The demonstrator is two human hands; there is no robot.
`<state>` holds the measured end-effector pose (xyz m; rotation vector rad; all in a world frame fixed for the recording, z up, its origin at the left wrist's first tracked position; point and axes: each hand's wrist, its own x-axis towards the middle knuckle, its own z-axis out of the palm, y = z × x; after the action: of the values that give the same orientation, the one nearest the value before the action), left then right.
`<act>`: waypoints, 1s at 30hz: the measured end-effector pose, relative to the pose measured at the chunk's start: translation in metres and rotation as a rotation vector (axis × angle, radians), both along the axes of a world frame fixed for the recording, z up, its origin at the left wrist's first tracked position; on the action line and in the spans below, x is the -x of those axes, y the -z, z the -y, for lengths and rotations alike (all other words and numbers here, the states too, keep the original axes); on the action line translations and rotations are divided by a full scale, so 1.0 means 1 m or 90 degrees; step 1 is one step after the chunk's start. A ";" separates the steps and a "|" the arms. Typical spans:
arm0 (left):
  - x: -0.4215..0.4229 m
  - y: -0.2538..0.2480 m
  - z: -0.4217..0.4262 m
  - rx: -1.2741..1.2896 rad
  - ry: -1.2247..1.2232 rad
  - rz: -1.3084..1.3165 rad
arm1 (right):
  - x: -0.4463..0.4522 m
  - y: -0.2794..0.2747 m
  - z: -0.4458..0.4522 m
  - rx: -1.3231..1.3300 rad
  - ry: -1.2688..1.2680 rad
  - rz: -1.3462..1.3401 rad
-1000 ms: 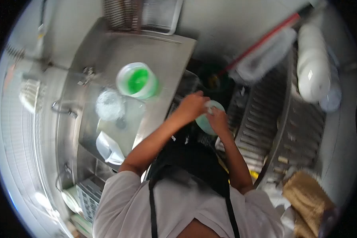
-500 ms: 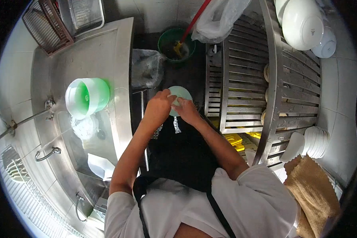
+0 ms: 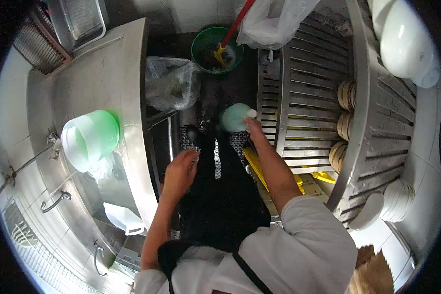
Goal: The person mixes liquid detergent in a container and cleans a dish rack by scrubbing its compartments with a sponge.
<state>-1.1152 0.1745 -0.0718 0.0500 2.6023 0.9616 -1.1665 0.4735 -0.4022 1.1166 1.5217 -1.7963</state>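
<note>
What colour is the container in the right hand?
Pale green; the container shows best in the head view.

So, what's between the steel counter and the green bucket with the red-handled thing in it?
In the head view, a clear plastic bag, possibly lining a bin, lies between the steel counter and the green bucket.

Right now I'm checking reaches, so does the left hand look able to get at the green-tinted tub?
Probably yes: the left hand looks empty, and only the steel counter edge seems to lie between it and the green-tinted tub, though a lean may help.
</note>
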 end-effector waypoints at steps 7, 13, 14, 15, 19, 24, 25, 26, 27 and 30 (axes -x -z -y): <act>-0.083 -0.037 0.045 0.087 -0.140 0.111 | 0.032 0.134 -0.069 -0.063 0.324 0.221; -0.097 -0.050 0.067 0.095 -0.274 0.093 | 0.050 0.144 -0.122 -0.208 0.433 0.262; -0.097 -0.054 0.070 0.098 -0.290 0.082 | 0.055 0.139 -0.116 -0.212 0.411 0.271; -0.097 -0.060 0.072 0.097 -0.305 0.067 | 0.063 0.126 -0.101 -0.210 0.369 0.267; -0.124 -0.091 0.084 0.100 -0.374 -0.009 | 0.103 -0.031 0.060 -0.087 0.003 -0.069; -0.213 -0.117 0.087 0.130 -0.556 -0.151 | 0.100 -0.306 0.260 0.159 -0.319 -0.369; -0.237 -0.120 0.089 0.145 -0.588 -0.173 | 0.103 -0.334 0.290 0.144 -0.396 -0.415; -0.261 -0.124 0.091 0.164 -0.611 -0.212 | 0.111 -0.356 0.319 0.126 -0.466 -0.414; -0.287 -0.130 0.092 0.186 -0.639 -0.246 | 0.121 -0.364 0.342 0.134 -0.578 -0.462; -0.375 -0.156 0.088 0.234 -0.755 -0.314 | 0.147 -0.384 0.407 0.084 -0.836 -0.298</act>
<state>-0.7405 0.0863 0.0847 -1.6850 3.1448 0.7789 -1.3136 0.0662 -0.0180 -0.4419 1.6794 -1.1370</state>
